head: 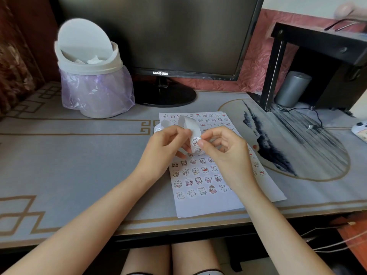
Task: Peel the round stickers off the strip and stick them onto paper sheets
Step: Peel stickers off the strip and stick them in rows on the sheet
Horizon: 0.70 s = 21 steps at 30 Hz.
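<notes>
Task well advanced: paper sheet (208, 207) carries many rows of stickers, only near margin bare. Sticker strip (189, 124) held just above sheet's middle, left hand (165, 144) fingers clamped on it. Right hand (226, 152) fingers pinch edge of round sticker (195, 141) on strip, so peel likely in progress. Beyond sheet, to left: swing-lid waste bin (99, 69), lid tipped, crumpled white scraps inside, purple liner.

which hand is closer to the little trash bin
Left. The left hand is right of the trash bin, nearer the viewer; the right hand is farther right.
</notes>
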Available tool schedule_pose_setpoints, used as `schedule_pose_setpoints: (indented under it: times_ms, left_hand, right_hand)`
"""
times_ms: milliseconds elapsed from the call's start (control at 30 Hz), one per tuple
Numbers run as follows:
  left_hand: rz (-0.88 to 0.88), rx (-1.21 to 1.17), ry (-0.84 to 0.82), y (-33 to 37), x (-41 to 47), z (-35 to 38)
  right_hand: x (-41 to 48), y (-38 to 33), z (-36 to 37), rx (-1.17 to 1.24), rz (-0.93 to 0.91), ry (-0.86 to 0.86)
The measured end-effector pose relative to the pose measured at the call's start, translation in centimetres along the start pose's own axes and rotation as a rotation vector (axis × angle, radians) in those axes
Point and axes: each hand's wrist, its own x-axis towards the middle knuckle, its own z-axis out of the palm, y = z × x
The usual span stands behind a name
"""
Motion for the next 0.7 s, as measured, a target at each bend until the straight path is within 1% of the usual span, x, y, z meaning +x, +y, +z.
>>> schedule_pose_setpoints:
  times_ms: [300, 533, 700]
  left_hand:
    - [0.031, 0.057, -0.026, -0.34, 0.05, -0.07]
    - [0.027, 0.042, -0.022, -0.27, 0.05, -0.03]
    - [0.025, 0.045, -0.028, -0.26, 0.03, -0.07]
  right_hand:
    - [-0.27, 0.24, -0.22, -0.01, 0.0, -0.007]
    - [-0.3, 0.07, -0.15, -0.018, -0.034, 0.029]
    - [-0.26, 0.15, -0.1, -0.022, -0.017, 0.014]
